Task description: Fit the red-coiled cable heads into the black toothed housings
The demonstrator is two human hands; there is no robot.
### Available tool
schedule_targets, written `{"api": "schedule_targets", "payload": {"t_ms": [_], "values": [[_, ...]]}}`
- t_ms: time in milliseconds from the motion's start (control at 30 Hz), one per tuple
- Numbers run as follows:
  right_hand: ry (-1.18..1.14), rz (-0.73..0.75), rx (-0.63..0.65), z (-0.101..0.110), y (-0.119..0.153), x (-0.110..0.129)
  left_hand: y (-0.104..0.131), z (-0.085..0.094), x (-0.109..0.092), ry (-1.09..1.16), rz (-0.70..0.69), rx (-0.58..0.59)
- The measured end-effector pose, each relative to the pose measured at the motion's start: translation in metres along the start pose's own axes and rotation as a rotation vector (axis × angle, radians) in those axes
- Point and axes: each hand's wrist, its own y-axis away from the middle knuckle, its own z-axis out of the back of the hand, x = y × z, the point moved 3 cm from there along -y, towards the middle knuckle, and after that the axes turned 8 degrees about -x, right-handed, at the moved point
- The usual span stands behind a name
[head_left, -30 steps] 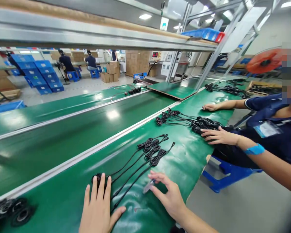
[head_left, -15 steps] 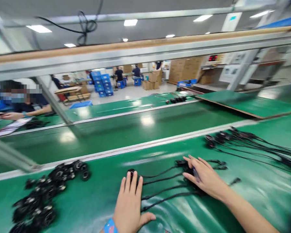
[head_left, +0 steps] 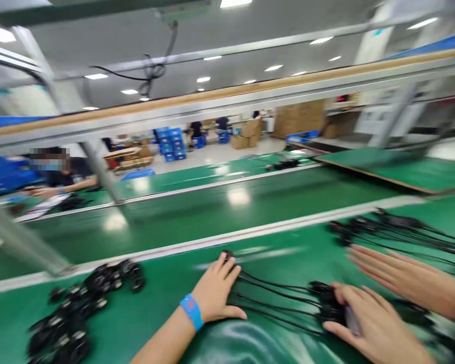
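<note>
Several black cables point(head_left: 276, 290) run side by side across the green work surface. My left hand point(head_left: 216, 288), with a blue band on its wrist, lies flat with fingers spread over the round black cable ends point(head_left: 227, 254), which it mostly hides. At their other end, my right hand point(head_left: 367, 316) closes around a cluster of black cable parts point(head_left: 328, 301). A greyish, pen-like object point(head_left: 352, 321) shows by its thumb; I cannot make out exactly what it is.
Another person's hand point(head_left: 398, 275) reaches in from the right, beside more black cables point(head_left: 398, 222). A heap of round black parts point(head_left: 72, 313) lies at left. A metal rail point(head_left: 212, 245) edges the surface. Across the line sits a co-worker point(head_left: 64, 172).
My right hand and its end of the cables have moved right and toward me. My left hand has shifted slightly right on the cable ends. Another person's hand has appeared at right.
</note>
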Motion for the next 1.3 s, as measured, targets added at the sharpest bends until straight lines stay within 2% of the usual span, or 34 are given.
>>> {"api": "schedule_targets", "payload": {"t_ms": [67, 100, 200, 333, 467, 567, 667, 833, 933, 1000, 1067, 1200, 1300], "values": [[0.113, 0.05, 0.132, 0.024, 0.003, 0.021, -0.018, -0.006, 0.007, 0.017, -0.09, 0.003], [0.178, 0.018, 0.157, 0.032, 0.003, 0.028, -0.028, -0.008, 0.011, 0.021, -0.129, -0.004], [0.382, -0.099, 0.167, 0.043, 0.007, 0.043, -0.059, -0.014, 0.016, 0.022, -0.236, -0.02], [0.55, -0.185, 0.143, 0.049, 0.012, 0.045, -0.105, -0.021, 0.01, -0.001, -0.328, -0.047], [0.613, -0.203, 0.131, 0.057, 0.009, 0.031, -0.149, -0.025, 0.004, -0.032, -0.289, -0.139], [0.628, -0.206, 0.126, 0.062, 0.009, 0.02, -0.157, -0.024, 0.004, -0.04, -0.173, -0.239], [0.578, -0.15, 0.145, 0.062, 0.016, 0.013, -0.134, -0.021, 0.006, -0.035, -0.025, -0.316], [0.561, -0.111, 0.085, 0.066, 0.023, -0.002, -0.047, -0.018, 0.005, -0.022, 0.096, -0.335], [0.538, -0.108, -0.012, 0.071, 0.003, -0.001, 0.009, -0.016, -0.002, 0.006, 0.122, -0.346], [0.451, -0.09, -0.084, 0.064, -0.021, 0.015, 0.042, -0.016, -0.009, 0.01, 0.144, -0.371], [0.375, -0.063, -0.057, 0.041, -0.048, 0.04, 0.068, -0.018, -0.016, 0.005, 0.156, -0.403], [0.268, 0.053, 0.125, -0.035, -0.092, 0.094, 0.103, -0.028, -0.024, 0.009, 0.171, -0.437], [0.228, 0.083, 0.169, -0.073, -0.105, 0.113, 0.119, -0.035, -0.019, 0.065, 0.259, -0.491]]}}
